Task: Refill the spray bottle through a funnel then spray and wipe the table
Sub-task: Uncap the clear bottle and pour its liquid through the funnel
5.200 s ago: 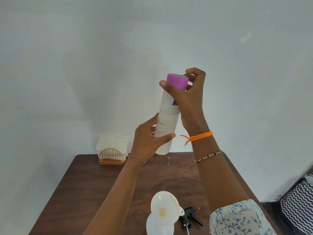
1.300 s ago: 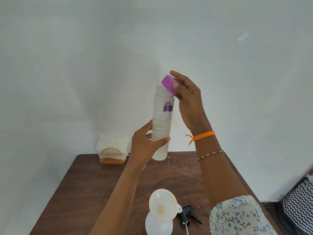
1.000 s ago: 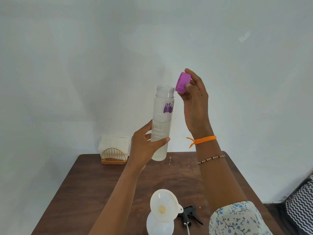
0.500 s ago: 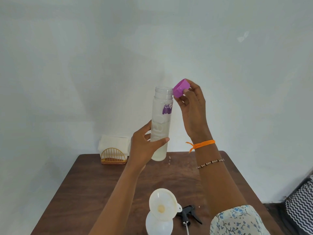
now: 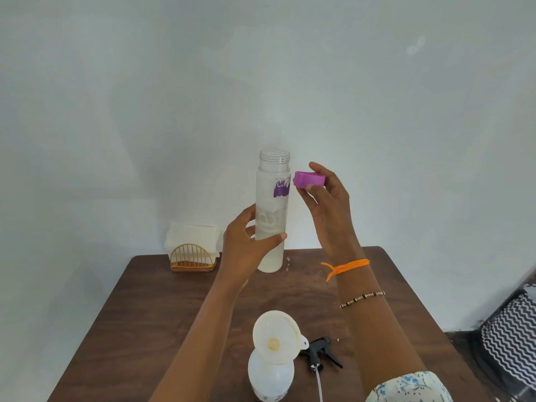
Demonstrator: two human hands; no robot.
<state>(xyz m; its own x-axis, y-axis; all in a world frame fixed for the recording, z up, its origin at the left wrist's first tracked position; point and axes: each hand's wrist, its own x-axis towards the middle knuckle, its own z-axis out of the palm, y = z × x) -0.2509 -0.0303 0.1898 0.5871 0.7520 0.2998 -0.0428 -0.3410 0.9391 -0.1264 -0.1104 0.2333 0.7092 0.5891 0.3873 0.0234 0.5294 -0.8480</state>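
My left hand (image 5: 246, 248) grips the lower half of a tall clear water bottle (image 5: 273, 195), held upright above the brown table (image 5: 150, 320), its mouth uncovered. Just right of the bottle's neck, my right hand (image 5: 327, 204) pinches the purple cap (image 5: 309, 179) between thumb and fingers. Near the table's front edge stands the white spray bottle (image 5: 271, 378) with a cream funnel (image 5: 275, 340) seated in its neck. The black spray trigger head (image 5: 320, 351) with its tube lies on the table to the right of it.
A gold wire holder (image 5: 193, 259) with white napkins (image 5: 191, 236) stands at the table's back left against the pale wall. A zigzag-patterned fabric object (image 5: 513, 338) sits on the floor at the right.
The purple cap came off the bottle. My right hand lifted it away, then lowered it beside the neck and turned it flat. My left hand kept the bottle upright.
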